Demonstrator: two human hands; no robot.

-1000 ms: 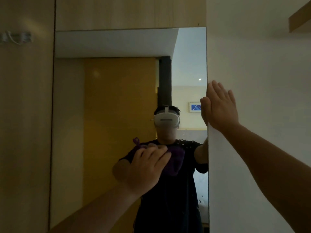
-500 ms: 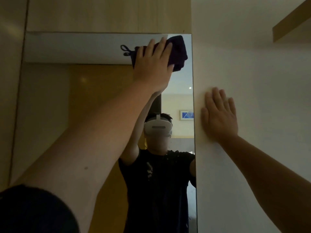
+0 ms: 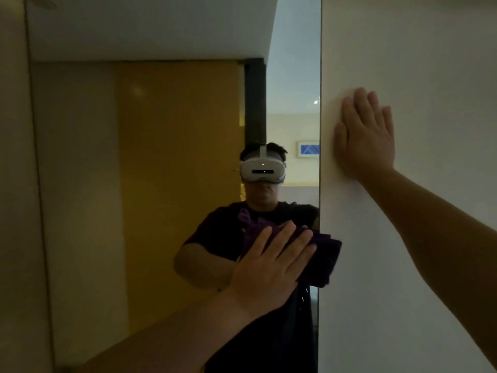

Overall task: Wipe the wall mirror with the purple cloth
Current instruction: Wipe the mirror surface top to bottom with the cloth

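A tall wall mirror (image 3: 139, 184) fills the left and middle of the head view, between a wooden panel and a white wall. My left hand (image 3: 269, 267) presses the folded purple cloth (image 3: 322, 257) flat against the glass near the mirror's right edge, at about chest height; the cloth's right end laps over onto the white wall. My right hand (image 3: 364, 135) lies flat on the white wall, fingers spread, holding nothing. The mirror shows a person's reflection with a white headset.
A light wooden panel (image 3: 16, 211) borders the mirror on the left. The white wall (image 3: 416, 49) runs along the right and stands out from the mirror's edge. The room is dim.
My left hand has swept the cloth from the mirror's top right corner down to chest height along the right edge. My right hand stays flat on the wall.
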